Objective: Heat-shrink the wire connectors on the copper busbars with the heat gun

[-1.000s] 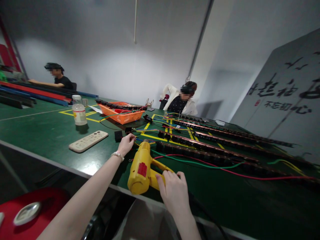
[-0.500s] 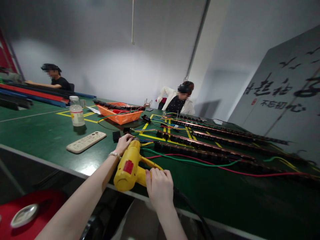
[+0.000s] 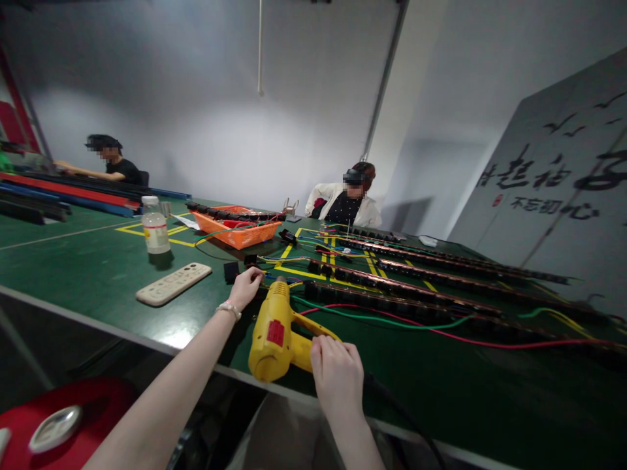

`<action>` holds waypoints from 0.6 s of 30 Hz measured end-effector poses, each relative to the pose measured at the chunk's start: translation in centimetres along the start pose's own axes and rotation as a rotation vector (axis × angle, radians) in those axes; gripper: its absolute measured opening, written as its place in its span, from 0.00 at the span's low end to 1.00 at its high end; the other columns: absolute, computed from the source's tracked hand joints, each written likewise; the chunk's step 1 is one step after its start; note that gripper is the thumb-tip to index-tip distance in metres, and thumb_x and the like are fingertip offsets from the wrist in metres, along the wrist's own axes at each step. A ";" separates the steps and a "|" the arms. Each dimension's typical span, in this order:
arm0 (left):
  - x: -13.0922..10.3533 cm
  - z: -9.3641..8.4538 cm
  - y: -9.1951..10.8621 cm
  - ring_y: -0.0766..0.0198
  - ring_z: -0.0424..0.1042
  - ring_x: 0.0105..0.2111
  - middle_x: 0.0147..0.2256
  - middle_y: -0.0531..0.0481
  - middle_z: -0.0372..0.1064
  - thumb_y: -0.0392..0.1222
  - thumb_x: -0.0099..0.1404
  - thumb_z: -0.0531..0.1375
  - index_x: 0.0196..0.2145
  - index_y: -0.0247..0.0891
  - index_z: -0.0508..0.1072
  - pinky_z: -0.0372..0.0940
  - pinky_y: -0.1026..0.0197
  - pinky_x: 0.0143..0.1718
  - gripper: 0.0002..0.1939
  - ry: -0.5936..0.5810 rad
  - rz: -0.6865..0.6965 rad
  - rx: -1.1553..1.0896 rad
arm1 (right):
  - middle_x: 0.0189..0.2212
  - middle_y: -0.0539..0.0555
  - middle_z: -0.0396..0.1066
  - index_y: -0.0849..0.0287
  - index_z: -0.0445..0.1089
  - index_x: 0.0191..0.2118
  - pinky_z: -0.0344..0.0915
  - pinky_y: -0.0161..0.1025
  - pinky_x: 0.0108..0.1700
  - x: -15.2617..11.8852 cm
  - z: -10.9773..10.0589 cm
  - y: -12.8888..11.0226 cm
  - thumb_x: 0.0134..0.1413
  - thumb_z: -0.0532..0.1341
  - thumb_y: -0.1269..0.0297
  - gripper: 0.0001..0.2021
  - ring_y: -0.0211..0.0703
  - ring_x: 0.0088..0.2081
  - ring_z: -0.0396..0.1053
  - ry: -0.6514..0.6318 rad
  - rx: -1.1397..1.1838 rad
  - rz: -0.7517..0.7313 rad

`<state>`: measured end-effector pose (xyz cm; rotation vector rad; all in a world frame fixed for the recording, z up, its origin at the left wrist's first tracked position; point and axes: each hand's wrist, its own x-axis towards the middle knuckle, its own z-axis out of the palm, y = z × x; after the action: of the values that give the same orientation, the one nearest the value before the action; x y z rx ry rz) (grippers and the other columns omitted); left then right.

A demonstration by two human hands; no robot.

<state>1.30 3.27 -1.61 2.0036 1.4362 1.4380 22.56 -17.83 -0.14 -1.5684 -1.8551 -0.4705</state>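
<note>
My right hand (image 3: pixel 337 373) is wrapped round the handle of a yellow heat gun (image 3: pixel 270 346). The gun's nozzle points away from me, toward thin coloured wires (image 3: pixel 294 284). My left hand (image 3: pixel 245 288) is closed in a pinch on these wires, just left of the nozzle, close to a black connector (image 3: pixel 232 271). The wires run right into a long dark bar wound with copper (image 3: pixel 362 297). A green wire (image 3: pixel 382 318) and a red wire (image 3: pixel 490 339) lie loose in front of that bar.
Left of my hands lie a beige remote control (image 3: pixel 174 284) and a plastic bottle (image 3: pixel 155 228). Behind them stands an orange basket (image 3: pixel 240 236) holding more bars. Further bars (image 3: pixel 441 277) lie on the green table (image 3: pixel 105 277). Two people sit across it, one in a white jacket (image 3: pixel 323 196).
The heat gun and my right hand have shifted right, so the nozzle now stands further from my left hand. The left hand stays at the wires.
</note>
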 end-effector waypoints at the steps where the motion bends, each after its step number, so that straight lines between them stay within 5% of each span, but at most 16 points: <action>1: 0.0 0.0 -0.1 0.62 0.70 0.30 0.29 0.48 0.72 0.44 0.60 0.51 0.32 0.36 0.72 0.63 0.62 0.34 0.12 0.002 0.002 -0.001 | 0.25 0.48 0.69 0.58 0.67 0.29 0.49 0.38 0.39 -0.1 -0.2 0.4 0.63 0.44 0.67 0.18 0.36 0.29 0.64 0.003 -0.005 0.004; 8: 0.2 0.3 -0.9 0.62 0.70 0.31 0.30 0.49 0.73 0.44 0.60 0.52 0.33 0.37 0.72 0.63 0.63 0.33 0.11 0.003 0.006 0.002 | 0.28 0.50 0.71 0.59 0.69 0.32 0.51 0.37 0.40 -1.0 -1.1 2.1 0.63 0.43 0.68 0.18 0.36 0.31 0.66 0.034 -0.043 0.007; 18: 0.1 0.2 -0.3 0.62 0.71 0.31 0.30 0.49 0.72 0.42 0.61 0.51 0.33 0.37 0.72 0.62 0.63 0.33 0.11 -0.009 0.018 0.048 | 0.26 0.49 0.69 0.57 0.67 0.30 0.52 0.38 0.39 -2.1 -1.7 1.3 0.63 0.45 0.65 0.16 0.38 0.29 0.64 0.065 -0.035 0.014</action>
<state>1.30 3.59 -1.89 2.0547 1.4660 1.4134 24.41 -20.16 -0.49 -1.5700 -1.7946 -0.5440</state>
